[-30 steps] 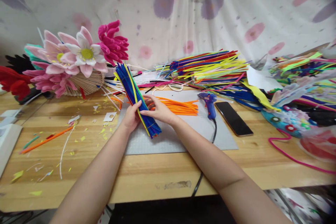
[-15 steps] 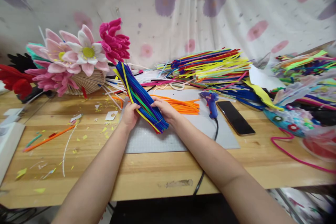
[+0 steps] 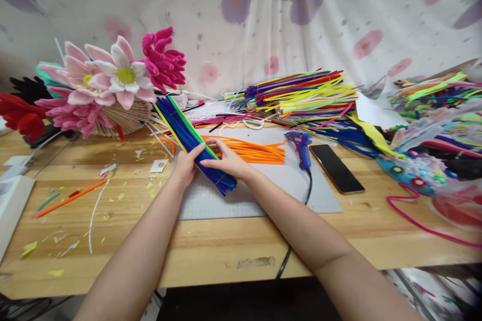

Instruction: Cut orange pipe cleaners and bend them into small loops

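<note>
A bundle of pipe cleaners (image 3: 184,130), mostly blue with some green and yellow, slants above the grey cutting mat (image 3: 226,205). My left hand (image 3: 187,164) is closed around its left side, with the thumb lying across the top. From the right, my right hand (image 3: 228,160) grips the same bundle, its thumb over the front and its fingers at the far side. Behind that hand, loose orange pipe cleaners (image 3: 263,151) lie on the mat. The bundle's lower end hangs over the mat, pointing toward me.
To the right are a blue glue gun (image 3: 302,148) and a black phone (image 3: 337,168). Pipe cleaner heaps (image 3: 301,95) line the back. Plush flowers (image 3: 124,74) stand at left. Yellow scraps (image 3: 30,248) and an orange stick (image 3: 71,198) litter the wooden table (image 3: 131,220).
The bundle has turned in my hands, bringing the green strands to its right edge, and its top has shifted left. My right hand has moved left, its thumb now across the bundle.
</note>
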`<state>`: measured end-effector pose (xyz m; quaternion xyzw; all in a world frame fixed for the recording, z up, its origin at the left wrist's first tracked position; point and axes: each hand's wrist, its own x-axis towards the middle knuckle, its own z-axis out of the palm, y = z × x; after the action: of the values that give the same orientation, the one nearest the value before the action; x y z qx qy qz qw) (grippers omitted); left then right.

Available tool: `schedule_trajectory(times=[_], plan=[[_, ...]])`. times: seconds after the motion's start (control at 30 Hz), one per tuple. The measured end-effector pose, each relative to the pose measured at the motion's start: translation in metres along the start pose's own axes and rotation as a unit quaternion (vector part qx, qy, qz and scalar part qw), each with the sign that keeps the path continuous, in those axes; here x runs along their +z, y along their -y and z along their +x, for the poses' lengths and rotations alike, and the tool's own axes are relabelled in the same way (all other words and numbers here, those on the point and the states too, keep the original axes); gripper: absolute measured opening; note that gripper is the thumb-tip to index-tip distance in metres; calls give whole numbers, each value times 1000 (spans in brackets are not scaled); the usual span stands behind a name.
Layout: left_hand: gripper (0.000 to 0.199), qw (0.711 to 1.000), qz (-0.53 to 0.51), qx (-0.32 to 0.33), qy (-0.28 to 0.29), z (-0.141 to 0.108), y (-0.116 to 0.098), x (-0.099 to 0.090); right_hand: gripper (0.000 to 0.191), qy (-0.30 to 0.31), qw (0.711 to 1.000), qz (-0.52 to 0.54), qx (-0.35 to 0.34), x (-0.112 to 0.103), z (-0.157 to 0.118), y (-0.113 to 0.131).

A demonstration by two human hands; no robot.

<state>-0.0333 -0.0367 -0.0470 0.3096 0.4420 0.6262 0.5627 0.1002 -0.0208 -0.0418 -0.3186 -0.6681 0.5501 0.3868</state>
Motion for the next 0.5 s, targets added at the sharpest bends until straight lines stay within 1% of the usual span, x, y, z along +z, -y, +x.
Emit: schedule_trajectory(times=[0.1, 0.17, 0.23, 0.3, 0.37, 0.5], plan=[[34, 999, 13, -38, 15, -2, -3, -3, 42, 21, 993, 88, 77, -5, -1, 2], [34, 998, 17, -63, 22, -5, -4, -3, 46, 23, 986, 118, 115, -7, -1, 1], [32, 996, 18, -82, 23, -6, -5, -3, 51, 34, 981, 138, 130, -8, -1, 0], [31, 995, 18, -95, 25, -6, -5, -4, 50, 37, 978, 154, 133, -8, 1, -2], [31, 995, 20, -97, 32, -5, -5, -5, 46, 20, 979, 156, 130, -7, 2, -4], [34, 996, 39, -71, 27, -3, -8, -9, 38, -54, 979, 148, 132, -9, 5, -4]])
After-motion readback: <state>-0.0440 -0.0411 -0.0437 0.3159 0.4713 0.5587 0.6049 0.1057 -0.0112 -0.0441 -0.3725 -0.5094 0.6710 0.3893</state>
